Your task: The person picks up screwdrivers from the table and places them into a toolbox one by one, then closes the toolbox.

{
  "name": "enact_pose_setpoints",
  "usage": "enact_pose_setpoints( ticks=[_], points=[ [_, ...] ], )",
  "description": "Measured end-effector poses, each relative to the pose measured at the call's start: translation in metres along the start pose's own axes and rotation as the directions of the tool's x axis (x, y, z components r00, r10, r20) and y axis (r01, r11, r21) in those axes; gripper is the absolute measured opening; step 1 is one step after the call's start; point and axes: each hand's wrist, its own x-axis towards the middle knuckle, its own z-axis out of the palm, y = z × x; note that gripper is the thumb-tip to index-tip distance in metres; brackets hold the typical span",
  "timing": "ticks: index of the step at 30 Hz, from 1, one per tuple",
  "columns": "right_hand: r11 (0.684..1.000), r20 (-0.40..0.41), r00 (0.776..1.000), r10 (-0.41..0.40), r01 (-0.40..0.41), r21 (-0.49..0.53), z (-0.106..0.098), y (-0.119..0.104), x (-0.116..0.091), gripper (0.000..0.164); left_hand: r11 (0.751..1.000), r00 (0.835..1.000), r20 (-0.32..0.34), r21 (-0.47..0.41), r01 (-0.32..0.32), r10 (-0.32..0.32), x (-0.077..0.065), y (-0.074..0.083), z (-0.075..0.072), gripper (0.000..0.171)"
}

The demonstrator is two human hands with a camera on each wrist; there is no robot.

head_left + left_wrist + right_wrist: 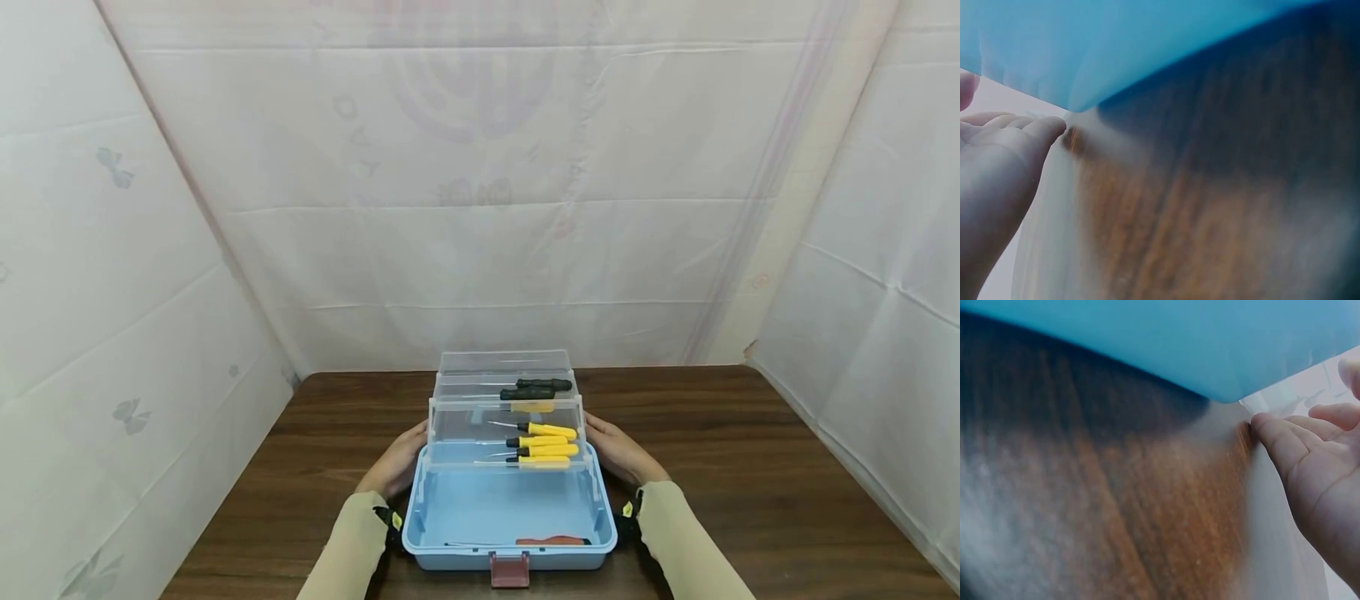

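Note:
A light blue toolbox (pixel 510 506) stands with its clear tiered trays (pixel 461 423) raised and fanned out toward the back. Several yellow-handled screwdrivers (pixel 550 450) lie in the nearer tray, and two black-handled screwdrivers (pixel 534 393) lie farther up. On the toolbox floor, by the front wall, rests a red-handled screwdriver (pixel 555 540). My left hand (pixel 399 461) is at the left rear side of the box, fingertips hidden behind the trays. Mirroring it, my right hand (pixel 621 451) is at the right rear side. Both wrist views show extended fingers close to the blue wall's lower corner.
The box sits on a dark brown wooden table (pixel 750 483), near its front edge. A pinkish latch (pixel 510 571) hangs down at the box front. White sheeting (pixel 480 208) rises behind the table and along both sides.

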Motion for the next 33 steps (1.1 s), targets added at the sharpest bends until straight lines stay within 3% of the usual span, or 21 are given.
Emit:
enact_pose_setpoints(
  ticks=[16,25,33],
  points=[
    [0.999,0.007,1.0,-0.009,0.01,-0.032,-0.0022,-0.0031,0.0033,0.064,1.0,1.0,-0.011,0.007,-0.009,0.009,0.0025,0.0015,-0.0011,0.054],
    [1.0,0.024,0.999,-0.026,0.026,-0.013,-0.0048,-0.0006,0.0036,0.062,0.999,0.999,0.041,-0.002,-0.032,0.032,0.0059,0.0008,-0.0019,0.054],
    [0.999,0.038,0.999,-0.036,0.037,-0.018,-0.0068,-0.0009,0.0051,0.062,0.999,0.998,0.046,0.007,-0.037,0.037,0.0076,0.0008,-0.0039,0.058]
  ],
)
